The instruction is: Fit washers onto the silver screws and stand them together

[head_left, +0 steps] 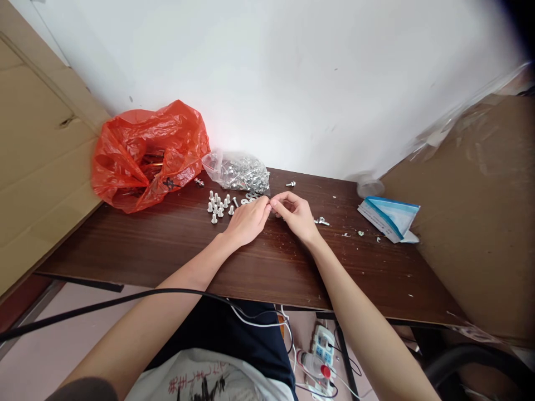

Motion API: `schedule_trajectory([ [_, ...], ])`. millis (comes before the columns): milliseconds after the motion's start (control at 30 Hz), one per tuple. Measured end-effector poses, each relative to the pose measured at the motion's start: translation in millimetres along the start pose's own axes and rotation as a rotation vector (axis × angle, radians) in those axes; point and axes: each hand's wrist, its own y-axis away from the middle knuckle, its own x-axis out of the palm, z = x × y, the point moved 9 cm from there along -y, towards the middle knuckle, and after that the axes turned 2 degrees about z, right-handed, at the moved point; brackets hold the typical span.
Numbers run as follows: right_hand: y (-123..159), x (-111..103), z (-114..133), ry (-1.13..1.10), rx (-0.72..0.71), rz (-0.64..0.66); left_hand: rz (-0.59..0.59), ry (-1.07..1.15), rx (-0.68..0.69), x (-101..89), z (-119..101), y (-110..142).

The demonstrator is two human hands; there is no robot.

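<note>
Fingers of both hands pinched together, tips meeting at table centre; something small is between them, too small to identify. Left hand (246, 221) rests knuckles-up on the dark wooden table (167, 250), thumb and forefinger closed toward the right hand (295, 214), which mirrors it, fingers curled, pinch closed. Pinch point sits just at 6 o'clock of a few loose washers (249, 196). At 10 o'clock of the left hand, a cluster of upright white screws (218, 206), near but not touching. At 12 o'clock, clear plastic bag of metal hardware (238, 170) against the wall. Single bolt (291, 183) at 12 o'clock of the right hand; small metal piece (321, 221) just at 3 o'clock of it. Red plastic bag (146, 153) at 10 o'clock, well apart, another bolt (199, 181) by its edge. Blue-white packet (390, 217) at 3 o'clock, well apart. Cardboard sheets (37, 167) flank both table sides. Power strip (321, 348) on the floor at 6 o'clock.
</note>
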Motion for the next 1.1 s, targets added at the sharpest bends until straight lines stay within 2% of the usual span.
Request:
schedule_trajectory([
  [200,0.6,-1.0,-5.0,0.013,0.051,0.041,-0.002,0.022,-0.015,-1.4,0.5,0.4],
  [700,-0.6,-0.7,4.4,-0.109,-0.036,0.047,-0.015,0.065,-0.009,-0.6,2.5,-0.9],
  [1100,0.8,2.7,9.2,-0.086,-0.113,0.103,-0.045,0.069,0.017,0.7,4.6,-2.0],
])
